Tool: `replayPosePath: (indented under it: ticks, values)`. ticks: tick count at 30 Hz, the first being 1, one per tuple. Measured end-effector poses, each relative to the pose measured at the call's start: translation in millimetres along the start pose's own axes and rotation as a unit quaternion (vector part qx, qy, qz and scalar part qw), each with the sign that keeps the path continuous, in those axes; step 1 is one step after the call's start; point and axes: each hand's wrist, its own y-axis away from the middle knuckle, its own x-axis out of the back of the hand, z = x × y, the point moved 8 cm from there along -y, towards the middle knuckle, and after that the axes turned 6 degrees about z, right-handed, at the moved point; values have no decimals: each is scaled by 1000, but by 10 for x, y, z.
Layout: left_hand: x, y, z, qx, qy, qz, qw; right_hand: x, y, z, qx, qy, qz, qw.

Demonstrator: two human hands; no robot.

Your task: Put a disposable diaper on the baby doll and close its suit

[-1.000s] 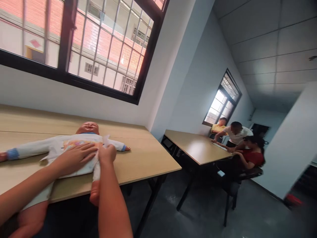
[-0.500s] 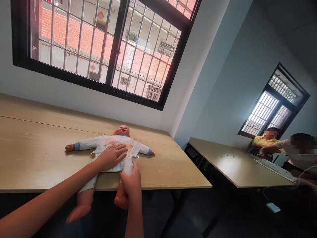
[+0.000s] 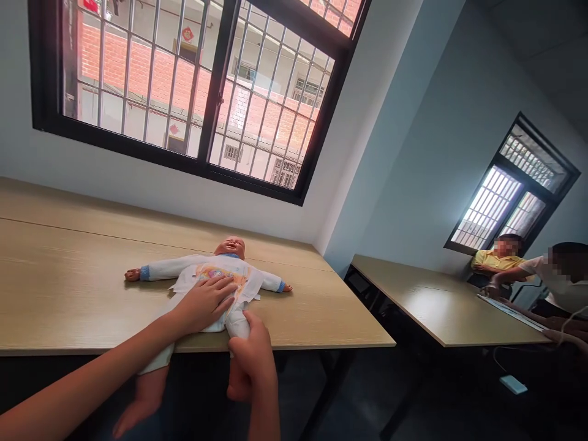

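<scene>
A baby doll in white clothes with blue cuffs and collar lies on its back, arms spread, its head towards the wall. What looks like a white diaper with an orange print covers its belly. My left hand rests flat on that belly, fingers stretched out and slightly apart. My right hand is closed round the doll's white-clad leg on the right side, thumb on top. Both lower legs hang past the table's front edge, bare at the feet.
The doll lies on a pale wooden table against the wall under a barred window. Across a gap to the right stands a second table, with two people and a flat white thing on it. A small white box hangs on a cable.
My right hand has moved down and slightly right along the doll's leg. The doll's legs reach further over the front edge. My left hand has slid a little lower on the belly.
</scene>
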Motion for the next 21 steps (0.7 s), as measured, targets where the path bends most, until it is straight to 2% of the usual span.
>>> replayPosePath:
  ticks: [3,6,8,10,13,21]
  values:
    - [60,-98,49,3,-7,-21,1000,55,-117,82,15,-49,-54,997]
    - [66,-331,34,9,-15,-50,999,93,-367,330,-41,-37,-100,993]
    - [27,-487,1,16,-17,-53,998,202,-571,524,-90,46,-61,993]
    - [-26,-586,-34,28,-6,-33,999,313,-748,629,-105,113,-5,988]
    - [-96,-596,-82,47,27,14,998,326,-938,663,-82,156,23,984]
    - [-136,-477,-361,114,112,40,986,82,-1322,568,-16,215,-47,975]
